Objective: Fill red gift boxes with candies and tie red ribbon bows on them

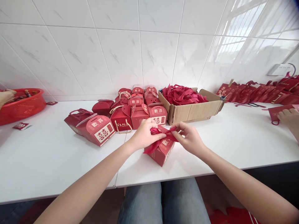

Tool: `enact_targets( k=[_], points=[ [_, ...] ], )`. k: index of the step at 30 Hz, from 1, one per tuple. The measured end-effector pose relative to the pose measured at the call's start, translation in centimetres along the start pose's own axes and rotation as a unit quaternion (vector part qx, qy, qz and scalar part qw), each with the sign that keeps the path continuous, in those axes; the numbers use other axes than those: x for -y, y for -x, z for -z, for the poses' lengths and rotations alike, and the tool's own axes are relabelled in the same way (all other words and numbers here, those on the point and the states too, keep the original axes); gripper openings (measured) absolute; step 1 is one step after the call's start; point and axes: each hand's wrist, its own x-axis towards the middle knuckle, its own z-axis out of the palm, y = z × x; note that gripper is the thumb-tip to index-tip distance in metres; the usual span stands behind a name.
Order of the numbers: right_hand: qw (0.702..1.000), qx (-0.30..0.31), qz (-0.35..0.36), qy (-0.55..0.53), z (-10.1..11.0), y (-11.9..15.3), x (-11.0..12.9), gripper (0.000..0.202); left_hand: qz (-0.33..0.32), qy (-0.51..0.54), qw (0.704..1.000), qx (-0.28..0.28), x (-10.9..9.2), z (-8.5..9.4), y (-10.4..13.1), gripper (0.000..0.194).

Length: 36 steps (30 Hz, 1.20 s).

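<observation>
A small red gift box (160, 153) with pale lettering stands on the white table in front of me, turned at an angle. Across its top runs a dark red ribbon (153, 147), gathered into loops with a loose tail hanging to the left. My left hand (147, 134) pinches the ribbon between thumb and fingers on the box's left side. On the other side, my right hand (185, 137) is closed on the ribbon near its right loop. The fingers partly cover where the ribbon crosses.
Several red boxes (140, 116) cluster by the tiled wall, with others (102, 127) at left. A cardboard tray (193, 112) holds loose red ribbons (184, 95). A red basin (35, 104) is far left. Other people's hands (289, 119) show at both edges; red bags (249, 93) line the right.
</observation>
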Motion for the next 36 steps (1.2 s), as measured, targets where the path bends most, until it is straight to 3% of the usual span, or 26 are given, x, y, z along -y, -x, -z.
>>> enact_targets(
  k=[5, 10, 17, 23, 36],
  points=[
    [0.999, -0.021, -0.013, -0.029, -0.3, 0.5, -0.5, 0.013, 0.027, 0.023, 0.999, 0.004, 0.3, -0.1, 0.0, 0.039],
    [0.997, -0.046, -0.027, -0.054, -0.7, 0.9, -0.7, 0.012, 0.000, 0.039, 0.999, 0.003, 0.4, -0.2, 0.3, 0.037],
    [0.997, -0.057, 0.036, 0.034, -0.2, 0.9, -0.4, 0.014, 0.009, 0.041, 0.999, 0.002, 0.8, -0.1, 0.7, 0.037],
    [0.995, -0.072, 0.038, 0.059, 0.2, 1.3, -0.8, 0.024, 0.029, 0.058, 0.998, -0.007, 1.1, -0.5, 0.9, 0.031],
    [0.988, -0.096, 0.071, 0.102, 0.1, 1.5, -1.0, 0.019, 0.044, 0.125, 0.990, -0.039, 1.3, -1.4, 1.0, 0.028]
  ],
)
